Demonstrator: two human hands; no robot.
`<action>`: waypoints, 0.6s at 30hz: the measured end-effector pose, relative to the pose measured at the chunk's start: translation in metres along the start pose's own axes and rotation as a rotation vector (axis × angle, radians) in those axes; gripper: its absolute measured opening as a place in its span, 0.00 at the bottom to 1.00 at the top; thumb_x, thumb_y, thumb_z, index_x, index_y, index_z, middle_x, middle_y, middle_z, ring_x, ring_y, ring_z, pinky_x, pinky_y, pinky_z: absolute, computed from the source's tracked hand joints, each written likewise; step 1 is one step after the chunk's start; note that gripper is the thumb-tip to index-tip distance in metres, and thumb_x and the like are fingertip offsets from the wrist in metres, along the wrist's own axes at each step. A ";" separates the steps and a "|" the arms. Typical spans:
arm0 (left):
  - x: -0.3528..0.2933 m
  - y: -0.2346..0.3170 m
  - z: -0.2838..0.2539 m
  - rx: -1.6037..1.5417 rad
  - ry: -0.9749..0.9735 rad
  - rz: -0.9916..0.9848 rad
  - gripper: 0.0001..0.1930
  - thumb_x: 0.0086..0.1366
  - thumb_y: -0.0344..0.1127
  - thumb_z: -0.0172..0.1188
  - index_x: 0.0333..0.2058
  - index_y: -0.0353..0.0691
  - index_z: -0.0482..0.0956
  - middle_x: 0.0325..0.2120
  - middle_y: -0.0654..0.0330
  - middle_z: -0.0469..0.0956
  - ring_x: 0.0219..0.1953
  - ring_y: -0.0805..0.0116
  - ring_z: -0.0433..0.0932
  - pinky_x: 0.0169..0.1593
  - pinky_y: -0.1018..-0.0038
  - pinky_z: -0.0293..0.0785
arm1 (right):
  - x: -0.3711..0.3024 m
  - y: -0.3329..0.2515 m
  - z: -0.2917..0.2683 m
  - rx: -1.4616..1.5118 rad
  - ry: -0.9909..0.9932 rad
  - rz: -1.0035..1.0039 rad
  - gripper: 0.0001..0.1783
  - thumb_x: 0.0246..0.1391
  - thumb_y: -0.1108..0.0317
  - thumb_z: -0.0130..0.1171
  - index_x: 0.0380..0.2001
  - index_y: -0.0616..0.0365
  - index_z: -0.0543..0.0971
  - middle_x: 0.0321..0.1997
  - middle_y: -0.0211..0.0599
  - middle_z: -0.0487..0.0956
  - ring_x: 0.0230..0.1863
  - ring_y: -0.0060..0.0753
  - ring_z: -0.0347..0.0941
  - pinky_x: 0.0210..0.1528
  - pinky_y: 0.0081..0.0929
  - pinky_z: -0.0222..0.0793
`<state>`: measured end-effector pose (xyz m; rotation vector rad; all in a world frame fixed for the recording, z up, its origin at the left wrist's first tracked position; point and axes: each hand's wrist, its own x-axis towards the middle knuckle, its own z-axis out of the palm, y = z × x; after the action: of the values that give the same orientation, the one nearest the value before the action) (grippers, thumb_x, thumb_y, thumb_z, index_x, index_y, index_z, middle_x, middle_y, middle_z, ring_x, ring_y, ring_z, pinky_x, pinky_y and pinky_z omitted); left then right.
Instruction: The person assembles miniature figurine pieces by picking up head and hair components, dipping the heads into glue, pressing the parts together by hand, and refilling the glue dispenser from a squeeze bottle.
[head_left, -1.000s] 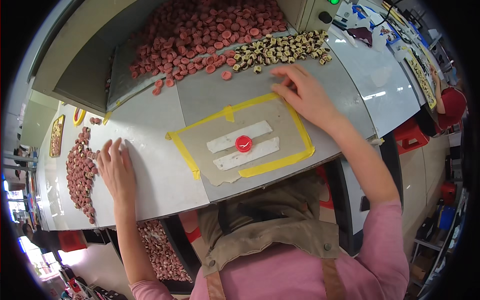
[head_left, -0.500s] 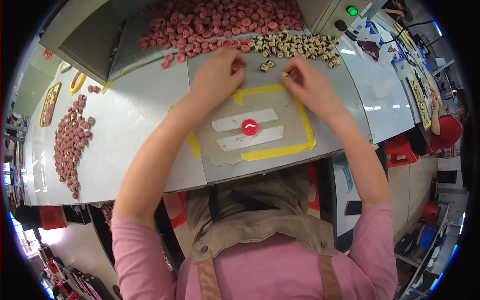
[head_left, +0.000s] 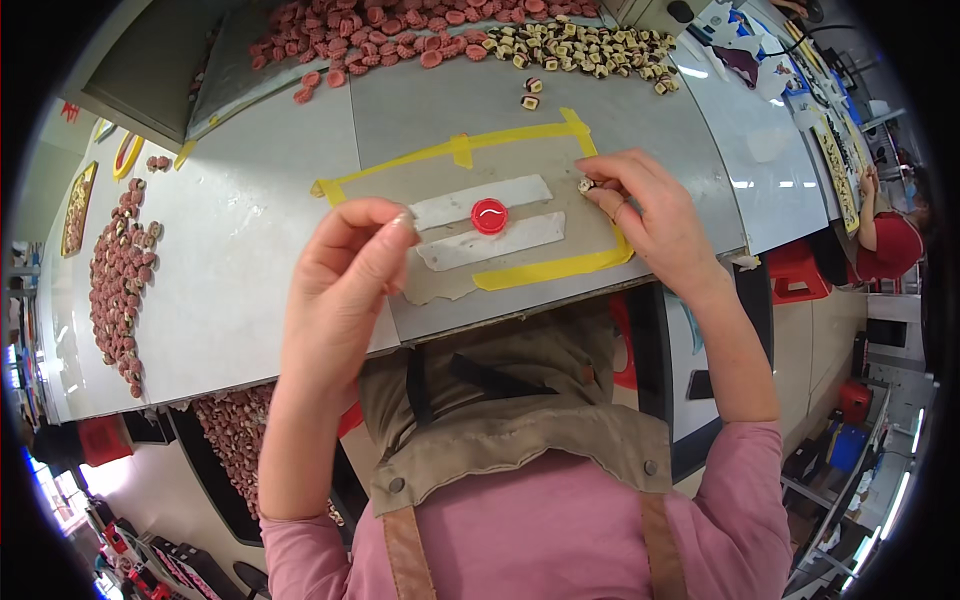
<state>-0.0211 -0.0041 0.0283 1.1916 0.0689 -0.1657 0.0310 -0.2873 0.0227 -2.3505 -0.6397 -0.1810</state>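
Note:
My right hand [head_left: 648, 212] is closed in a pinch on a small cream-and-dark block [head_left: 586, 185], at the right side of the taped mat [head_left: 455, 288]. At the mat's left edge my left hand [head_left: 345, 255] is also pinched closed. What it holds, if anything, is hidden by the fingers. Between the hands a round red cap [head_left: 490, 216] with a white streak inside sits across two white strips [head_left: 500, 243]. Beyond the mat lie a heap of pink ridged cup-shaped pieces [head_left: 380, 40] and a pile of cream-and-dark blocks [head_left: 590, 48].
Two loose blocks [head_left: 531, 93] lie nearer than their pile. To the left spreads a group of pink pieces [head_left: 122, 285] with lighter insides. Yellow tape [head_left: 400, 160] borders the mat. A grey metal housing [head_left: 150, 65] stands at the far left. A co-worker in red [head_left: 885, 245] sits at right.
Both hands have come back toward me from the piles. The left moved down to the mat's left edge, the right to its right side with the block. The view has shifted slightly.

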 end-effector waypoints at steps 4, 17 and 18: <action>0.000 -0.017 0.001 -0.191 -0.063 -0.087 0.14 0.68 0.35 0.57 0.49 0.36 0.75 0.36 0.65 0.75 0.31 0.82 0.68 0.38 0.83 0.66 | 0.003 -0.011 -0.003 -0.046 -0.086 0.032 0.10 0.53 0.76 0.58 0.40 0.62 0.77 0.39 0.39 0.75 0.39 0.36 0.74 0.40 0.28 0.71; -0.004 -0.023 -0.006 -0.415 -0.094 -0.107 0.21 0.71 0.33 0.49 0.60 0.33 0.64 0.46 0.61 0.73 0.40 0.80 0.73 0.47 0.82 0.70 | 0.014 -0.029 -0.005 -0.072 -0.188 0.137 0.08 0.54 0.74 0.58 0.38 0.62 0.77 0.36 0.39 0.74 0.36 0.36 0.73 0.39 0.27 0.69; -0.005 -0.024 -0.007 -0.416 -0.093 -0.084 0.21 0.71 0.33 0.49 0.60 0.34 0.64 0.46 0.61 0.73 0.40 0.80 0.73 0.47 0.82 0.70 | 0.017 -0.033 -0.004 -0.022 -0.202 0.161 0.08 0.54 0.73 0.58 0.38 0.62 0.77 0.36 0.39 0.74 0.35 0.36 0.72 0.38 0.27 0.69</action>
<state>-0.0297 -0.0060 0.0048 0.7653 0.0684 -0.2664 0.0293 -0.2624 0.0502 -2.4481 -0.5413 0.1232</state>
